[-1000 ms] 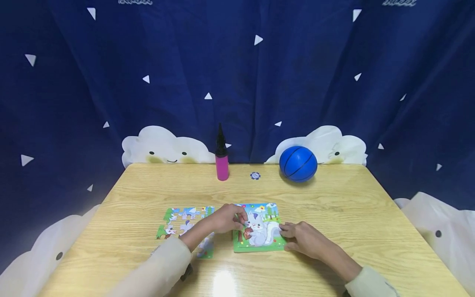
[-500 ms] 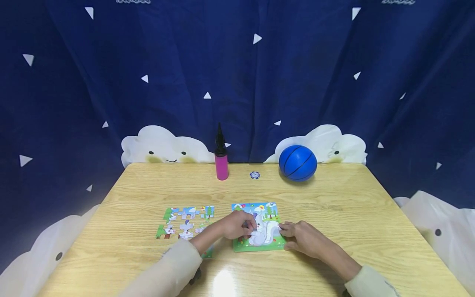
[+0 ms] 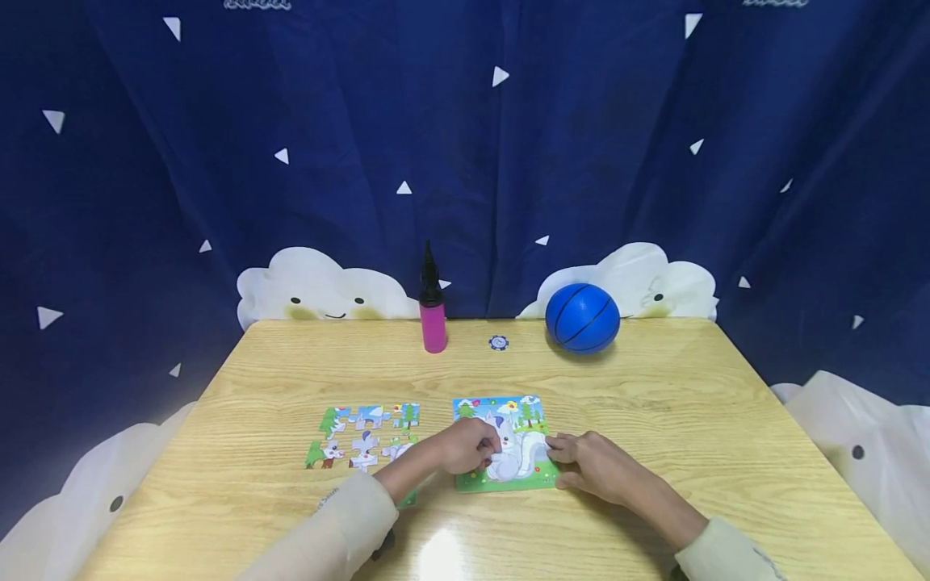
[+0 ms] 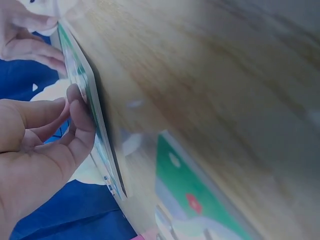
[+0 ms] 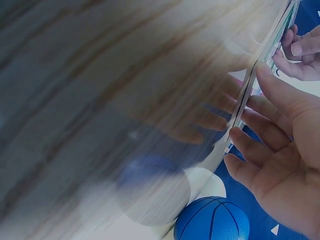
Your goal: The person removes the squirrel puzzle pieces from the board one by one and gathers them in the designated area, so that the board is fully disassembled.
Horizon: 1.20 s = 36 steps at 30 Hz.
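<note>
A squirrel picture puzzle board (image 3: 526, 468) with a green border lies flat on the table. Over its left half is my left hand (image 3: 461, 445), fingers curled. In the left wrist view the fingertips (image 4: 75, 92) touch the picture, and no piece shows between them. My right hand (image 3: 596, 466) rests at the board's right edge, the thumb near the lower right corner. The right wrist view has its fingers (image 5: 267, 127) loosely bent along that edge. Left of the board lie several loose puzzle pieces (image 3: 363, 452), partly hidden by my left forearm.
At the back of the wooden table (image 3: 291, 363) stands a pink hand pump (image 3: 433, 327) with a black nozzle. A blue-and-white poker chip (image 3: 498, 343) lies to its right. Farther right is a blue ball (image 3: 583, 318) with black lines. A dark blue curtain (image 3: 465, 161) hangs behind.
My left hand has moved right and down from the board's upper left onto the squirrel, its fingers more curled. The picture now lies squarer in the board. My right hand has stayed at the edge.
</note>
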Tool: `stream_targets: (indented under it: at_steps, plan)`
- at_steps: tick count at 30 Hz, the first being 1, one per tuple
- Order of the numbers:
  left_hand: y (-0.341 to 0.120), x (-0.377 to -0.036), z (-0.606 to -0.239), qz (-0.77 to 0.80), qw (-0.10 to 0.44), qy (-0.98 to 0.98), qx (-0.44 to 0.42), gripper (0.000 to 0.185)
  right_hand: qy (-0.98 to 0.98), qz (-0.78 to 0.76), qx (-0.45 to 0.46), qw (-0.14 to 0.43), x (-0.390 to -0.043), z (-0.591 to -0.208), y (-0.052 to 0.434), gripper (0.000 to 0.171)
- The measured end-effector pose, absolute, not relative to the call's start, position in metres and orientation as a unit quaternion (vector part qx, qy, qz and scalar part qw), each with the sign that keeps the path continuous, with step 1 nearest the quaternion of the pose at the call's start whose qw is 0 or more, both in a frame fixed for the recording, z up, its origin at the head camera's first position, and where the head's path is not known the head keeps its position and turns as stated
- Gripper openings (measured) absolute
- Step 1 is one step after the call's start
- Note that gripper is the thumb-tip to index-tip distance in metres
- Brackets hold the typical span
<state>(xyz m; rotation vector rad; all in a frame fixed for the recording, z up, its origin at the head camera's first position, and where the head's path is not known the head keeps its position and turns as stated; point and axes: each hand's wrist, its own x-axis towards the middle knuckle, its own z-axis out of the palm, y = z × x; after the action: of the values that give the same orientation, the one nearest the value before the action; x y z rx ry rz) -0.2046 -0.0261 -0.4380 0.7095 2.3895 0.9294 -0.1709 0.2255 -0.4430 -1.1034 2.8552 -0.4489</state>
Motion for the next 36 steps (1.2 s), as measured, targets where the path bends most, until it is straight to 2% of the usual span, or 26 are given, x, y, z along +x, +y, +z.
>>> stream_targets:
  at_steps: [9,21,27,34,36]
  plan:
    - [-0.0266,-0.2056,-0.4372,0.295,0.22,0.888,0.276,0.013,0.923,-0.145,-0.356,0.019,-0.1709,-0.4435,0.226,0.041]
    - [-0.025,-0.2007,-0.4382,0.313,0.233,0.881,0.265,0.017,0.923,-0.144,-0.356,0.022,-0.1704,-0.4429,0.2255,0.042]
    - [-0.0248,-0.2008,-0.4394,0.312,0.21,0.886,0.271,0.016,0.923,-0.145,-0.357,0.015,-0.17,-0.4427,0.2257,0.041]
    - [-0.0238,-0.2,-0.4451,0.339,0.168,0.882,0.282,0.001,0.921,-0.146,-0.361,0.014,-0.1697,-0.4428,0.2252,0.041]
    - [-0.0229,-0.1998,-0.4457,0.35,0.162,0.88,0.276,0.002,0.921,-0.144,-0.361,0.011,-0.1699,-0.4426,0.2252,0.041]
